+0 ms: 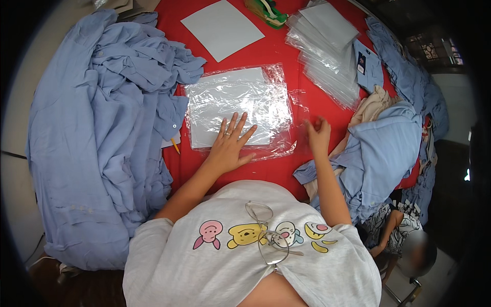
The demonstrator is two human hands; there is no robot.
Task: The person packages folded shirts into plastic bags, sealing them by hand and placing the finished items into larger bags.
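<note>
My left hand (pixel 230 144) lies spread and flat on a clear plastic bag (pixel 279 105) in the middle of the table. Inside or beneath the shiny film shows a white rectangular sheet (pixel 207 120); I cannot tell which. Just right of the bag, my right hand (pixel 319 134) is closed, thumb and fingers drawn together near the film's right edge. Whether a bit of film is between those fingers is too small to make out.
Blue shirts (pixel 117 133) are heaped along the left, with a yellow pencil (pixel 175 146) beside them. A loose white sheet (pixel 223 29), a green item (pixel 268 13) and stacked clear bags (pixel 322 48) lie farther off. Folded blue garments (pixel 383 143) sit right; another person (pixel 396 230) is lower right.
</note>
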